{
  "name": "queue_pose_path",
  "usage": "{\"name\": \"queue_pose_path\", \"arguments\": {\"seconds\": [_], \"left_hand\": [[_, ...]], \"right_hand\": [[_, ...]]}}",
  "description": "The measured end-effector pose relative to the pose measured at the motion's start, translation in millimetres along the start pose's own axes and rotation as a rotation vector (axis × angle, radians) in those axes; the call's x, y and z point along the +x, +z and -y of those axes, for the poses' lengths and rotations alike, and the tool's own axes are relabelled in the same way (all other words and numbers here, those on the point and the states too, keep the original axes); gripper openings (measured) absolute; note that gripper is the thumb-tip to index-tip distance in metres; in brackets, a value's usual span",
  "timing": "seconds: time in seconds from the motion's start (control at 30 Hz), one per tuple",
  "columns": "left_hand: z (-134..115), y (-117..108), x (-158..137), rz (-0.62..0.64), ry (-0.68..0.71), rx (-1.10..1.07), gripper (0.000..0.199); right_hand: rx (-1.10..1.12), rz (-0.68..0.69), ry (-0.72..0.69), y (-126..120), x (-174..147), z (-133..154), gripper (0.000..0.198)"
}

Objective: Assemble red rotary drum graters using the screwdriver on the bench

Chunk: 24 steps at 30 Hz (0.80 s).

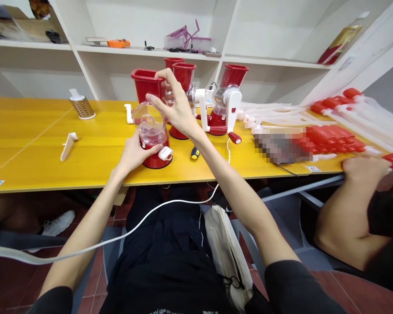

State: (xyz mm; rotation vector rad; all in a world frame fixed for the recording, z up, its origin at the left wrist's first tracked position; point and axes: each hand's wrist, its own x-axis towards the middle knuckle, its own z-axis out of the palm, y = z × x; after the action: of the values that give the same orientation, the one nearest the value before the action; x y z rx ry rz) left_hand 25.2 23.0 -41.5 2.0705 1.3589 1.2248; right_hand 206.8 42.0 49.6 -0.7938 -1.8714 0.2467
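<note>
Gripping the near red grater (146, 89) low down, my left hand (135, 151) is closed around its base (157, 163), thumb laid across the front just beside a white knob (165, 153), the other fingers mostly hidden. My right hand (177, 107) curves widely about the upper part, holding the red hopper (143, 83) with the thumb in front and a finger at the rim; how hard it presses I cannot tell. The grater stands on the yellow table (105, 150), near my edge, and the round mouth of its clear chamber (147, 117) faces me between my hands.

Just to its right lies a small tool (194, 154) with a yellow and dark handle. Further left I have a flat white piece (68, 146) and, behind that, a metal drum (83, 108) on its white rim. Past my right wrist are more red graters (185, 76), the rightmost bearing a white crank (233, 104). A white cable (170, 201) runs across my lap and in front of my left forearm. Off to the right sit stacked red pieces (339, 138), then a co-worker's hand (363, 169). White shelves (118, 49) stand behind everything.
</note>
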Motion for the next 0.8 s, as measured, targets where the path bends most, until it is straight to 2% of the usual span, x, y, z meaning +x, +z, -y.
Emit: {"name": "queue_pose_path", "arguments": {"seconds": [0.13, 0.4, 0.63, 0.8], "left_hand": [[1, 0, 0, 0.010, 0.004, -0.012, 0.077], [1, 1, 0, 0.002, 0.010, -0.014, 0.077], [2, 2, 0, -0.004, 0.000, 0.033, 0.074], [4, 4, 0, -0.018, 0.022, 0.044, 0.071]], "right_hand": [[-0.092, -0.030, 0.138, 4, -6, 17, 0.049], [-0.196, -0.077, 0.315, 12, -12, 38, 0.063], [-0.442, -0.165, 0.349, 23, -16, 48, 0.054], [-0.536, -0.196, 0.344, 33, -14, 43, 0.062]]}}
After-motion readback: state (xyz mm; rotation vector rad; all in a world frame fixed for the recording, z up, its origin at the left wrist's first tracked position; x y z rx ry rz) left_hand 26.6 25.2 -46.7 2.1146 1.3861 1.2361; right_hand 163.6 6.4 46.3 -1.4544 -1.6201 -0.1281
